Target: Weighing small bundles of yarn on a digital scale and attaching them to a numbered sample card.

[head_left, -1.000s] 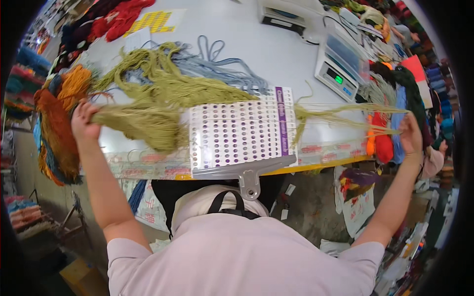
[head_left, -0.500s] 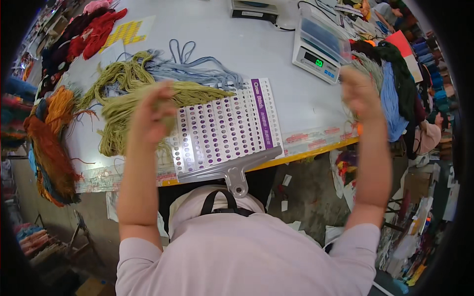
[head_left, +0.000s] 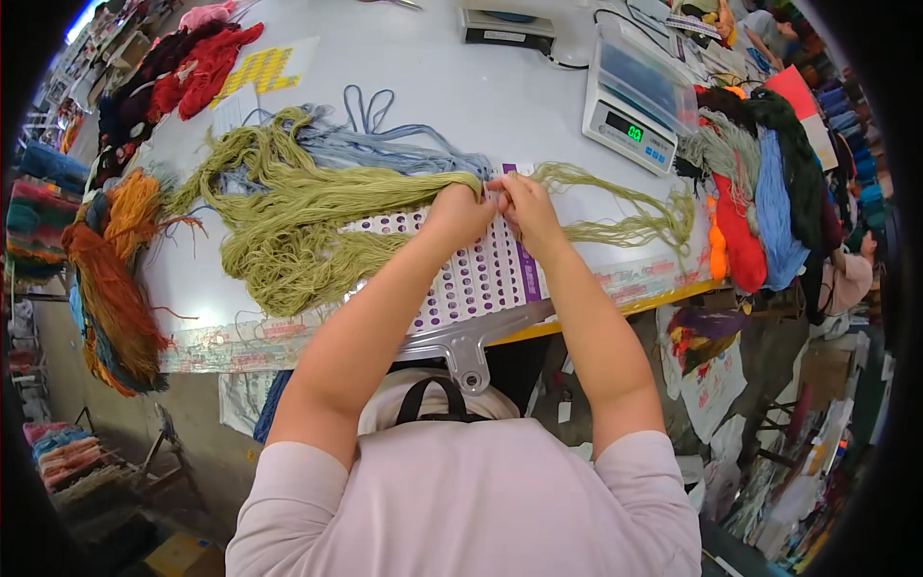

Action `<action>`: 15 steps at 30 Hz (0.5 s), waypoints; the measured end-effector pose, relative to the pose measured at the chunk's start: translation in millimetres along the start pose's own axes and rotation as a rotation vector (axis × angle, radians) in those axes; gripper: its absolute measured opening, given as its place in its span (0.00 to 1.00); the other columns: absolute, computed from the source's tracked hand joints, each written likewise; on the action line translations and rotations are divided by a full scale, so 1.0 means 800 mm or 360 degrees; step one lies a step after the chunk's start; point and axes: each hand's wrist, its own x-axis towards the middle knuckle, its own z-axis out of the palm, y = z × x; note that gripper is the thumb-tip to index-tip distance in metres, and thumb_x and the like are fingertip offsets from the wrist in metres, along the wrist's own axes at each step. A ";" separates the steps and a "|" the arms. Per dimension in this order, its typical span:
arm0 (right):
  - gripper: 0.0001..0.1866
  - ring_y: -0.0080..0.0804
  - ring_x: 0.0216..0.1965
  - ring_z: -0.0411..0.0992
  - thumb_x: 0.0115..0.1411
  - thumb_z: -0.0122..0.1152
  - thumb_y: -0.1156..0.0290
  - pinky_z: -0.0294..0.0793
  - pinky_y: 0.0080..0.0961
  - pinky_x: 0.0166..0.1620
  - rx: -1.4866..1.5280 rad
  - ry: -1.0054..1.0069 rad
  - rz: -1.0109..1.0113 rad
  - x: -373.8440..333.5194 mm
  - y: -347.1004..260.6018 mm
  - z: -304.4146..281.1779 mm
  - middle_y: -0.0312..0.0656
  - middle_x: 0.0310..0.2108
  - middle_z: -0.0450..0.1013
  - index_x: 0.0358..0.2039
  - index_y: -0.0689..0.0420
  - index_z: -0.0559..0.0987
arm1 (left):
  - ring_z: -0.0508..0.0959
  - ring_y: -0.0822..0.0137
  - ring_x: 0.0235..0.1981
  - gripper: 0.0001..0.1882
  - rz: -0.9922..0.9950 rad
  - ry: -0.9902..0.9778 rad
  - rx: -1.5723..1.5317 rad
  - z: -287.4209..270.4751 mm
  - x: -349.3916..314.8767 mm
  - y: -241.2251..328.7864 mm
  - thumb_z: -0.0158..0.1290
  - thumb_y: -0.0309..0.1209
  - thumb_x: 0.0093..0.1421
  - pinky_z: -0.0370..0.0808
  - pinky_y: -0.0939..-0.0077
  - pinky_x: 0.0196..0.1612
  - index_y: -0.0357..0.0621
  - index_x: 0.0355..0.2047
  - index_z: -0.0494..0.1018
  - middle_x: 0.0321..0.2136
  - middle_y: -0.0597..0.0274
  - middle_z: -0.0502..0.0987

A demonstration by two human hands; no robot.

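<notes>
A thick skein of olive-green thread (head_left: 317, 183) stretches across the table, its right end gathered at my left hand (head_left: 458, 213). That hand is closed around the end of the bundle. Right beside it, my right hand (head_left: 527, 210) is closed with thumb and fingertips pinched together, meeting the left fingertips; green thread appears to be between them. A thinner length of green strands (head_left: 630, 197) spreads out to the right of my right hand. Beneath both hands lies a white thread card with rows of punched holes (head_left: 461, 284), held at its near edge by a large grey clip (head_left: 468, 344).
Blue-grey thread (head_left: 385, 144) lies behind the green skein. A digital scale (head_left: 630, 125) stands at the back right, near red, blue and dark skeins (head_left: 784, 207). Orange and rust skeins (head_left: 115, 279) hang over the table's left edge. Red yarn (head_left: 207, 72) lies far left.
Both hands, wide apart before, have come together over the card. The left now grips the skein's end, and a length of green strands now lies stretched out at the right.
</notes>
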 end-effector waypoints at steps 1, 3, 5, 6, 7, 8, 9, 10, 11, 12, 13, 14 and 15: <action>0.16 0.16 0.17 0.61 0.63 0.47 0.62 0.60 0.17 0.21 -0.0007 -0.0014 -0.0007 -0.002 0.000 0.005 0.31 0.18 0.68 0.31 0.61 0.77 | 0.77 0.59 0.22 0.12 0.0146 0.0115 0.0210 0.010 0.022 -0.022 0.53 0.36 0.53 0.73 0.65 0.29 0.40 0.31 0.76 0.18 0.52 0.75; 0.19 0.14 0.15 0.55 0.64 0.39 0.62 0.54 0.14 0.20 -0.0237 0.0042 -0.0309 -0.004 0.010 0.006 0.30 0.18 0.64 0.36 0.63 0.76 | 0.77 0.58 0.23 0.12 0.0140 0.0210 0.0234 0.017 0.031 -0.030 0.53 0.36 0.53 0.73 0.65 0.30 0.41 0.31 0.76 0.20 0.52 0.76; 0.20 0.24 0.16 0.62 0.62 0.42 0.60 0.64 0.27 0.25 -0.0437 0.0123 -0.0484 0.002 0.021 -0.002 0.34 0.16 0.68 0.28 0.63 0.77 | 0.78 0.57 0.24 0.11 0.0128 0.0296 0.0259 0.020 0.034 -0.036 0.52 0.36 0.53 0.74 0.64 0.31 0.42 0.32 0.76 0.21 0.52 0.77; 0.20 0.25 0.17 0.63 0.62 0.43 0.61 0.65 0.27 0.25 -0.0646 0.0243 -0.0584 -0.001 0.020 -0.002 0.34 0.16 0.69 0.27 0.63 0.77 | 0.78 0.57 0.24 0.12 0.0191 0.0357 0.0256 0.022 0.032 -0.037 0.53 0.36 0.53 0.74 0.65 0.31 0.42 0.32 0.77 0.22 0.52 0.77; 0.19 0.25 0.17 0.64 0.62 0.44 0.62 0.66 0.28 0.26 -0.0856 0.0362 -0.0682 -0.003 0.021 -0.002 0.35 0.15 0.70 0.25 0.64 0.77 | 0.78 0.58 0.24 0.12 0.0253 0.0418 0.0252 0.022 0.031 -0.039 0.53 0.36 0.53 0.74 0.66 0.31 0.42 0.32 0.77 0.22 0.51 0.77; 0.19 0.25 0.17 0.64 0.62 0.44 0.62 0.66 0.28 0.26 -0.0857 0.0362 -0.0679 -0.001 0.023 -0.003 0.35 0.15 0.70 0.25 0.64 0.77 | 0.78 0.58 0.24 0.12 0.0251 0.0416 0.0251 0.023 0.032 -0.040 0.53 0.36 0.53 0.74 0.66 0.31 0.42 0.32 0.77 0.22 0.51 0.77; 0.17 0.24 0.18 0.66 0.60 0.47 0.63 0.66 0.27 0.26 -0.0837 0.0380 -0.0658 0.003 0.027 -0.003 0.35 0.15 0.71 0.25 0.64 0.77 | 0.78 0.59 0.23 0.12 0.0242 0.0406 0.0212 0.022 0.034 -0.041 0.53 0.36 0.53 0.74 0.67 0.31 0.40 0.32 0.77 0.22 0.52 0.77; 0.16 0.24 0.18 0.67 0.59 0.50 0.65 0.66 0.26 0.25 -0.0817 0.0398 -0.0636 0.005 0.030 -0.003 0.34 0.15 0.72 0.24 0.64 0.78 | 0.78 0.61 0.23 0.13 0.0233 0.0396 0.0173 0.021 0.035 -0.043 0.52 0.35 0.53 0.74 0.67 0.30 0.39 0.33 0.76 0.22 0.52 0.77; 0.16 0.24 0.18 0.67 0.59 0.50 0.65 0.66 0.26 0.25 -0.0817 0.0403 -0.0630 0.004 0.028 0.000 0.34 0.15 0.72 0.24 0.64 0.78 | 0.78 0.61 0.23 0.13 0.0232 0.0389 0.0173 0.018 0.033 -0.039 0.52 0.35 0.53 0.74 0.67 0.30 0.39 0.33 0.76 0.22 0.52 0.77; 0.13 0.23 0.18 0.68 0.57 0.54 0.67 0.67 0.25 0.25 -0.0712 0.0454 -0.0555 0.002 0.024 0.003 0.35 0.15 0.73 0.23 0.63 0.78 | 0.77 0.63 0.21 0.12 0.0201 0.0347 -0.0013 0.013 0.030 -0.034 0.52 0.34 0.53 0.74 0.69 0.28 0.37 0.33 0.76 0.22 0.53 0.77; 0.11 0.22 0.17 0.68 0.54 0.58 0.68 0.67 0.23 0.24 -0.0608 0.0504 -0.0480 0.000 0.022 0.005 0.35 0.15 0.73 0.22 0.63 0.79 | 0.76 0.65 0.19 0.12 0.0168 0.0305 -0.0198 0.010 0.029 -0.031 0.51 0.32 0.53 0.73 0.71 0.26 0.36 0.33 0.75 0.21 0.54 0.77; 0.11 0.22 0.17 0.68 0.54 0.58 0.68 0.67 0.23 0.24 -0.0605 0.0500 -0.0478 0.002 0.021 0.006 0.35 0.15 0.73 0.22 0.63 0.79 | 0.72 0.70 0.15 0.11 0.0194 0.0268 -0.0267 0.004 0.035 -0.030 0.51 0.30 0.52 0.70 0.76 0.20 0.35 0.33 0.75 0.20 0.59 0.75; 0.09 0.21 0.17 0.68 0.53 0.61 0.69 0.67 0.22 0.24 -0.0581 0.0492 -0.0414 0.004 0.020 0.008 0.35 0.16 0.73 0.23 0.63 0.79 | 0.72 0.70 0.15 0.11 0.0189 0.0271 -0.0265 0.002 0.036 -0.031 0.51 0.30 0.52 0.70 0.76 0.20 0.35 0.33 0.75 0.20 0.59 0.75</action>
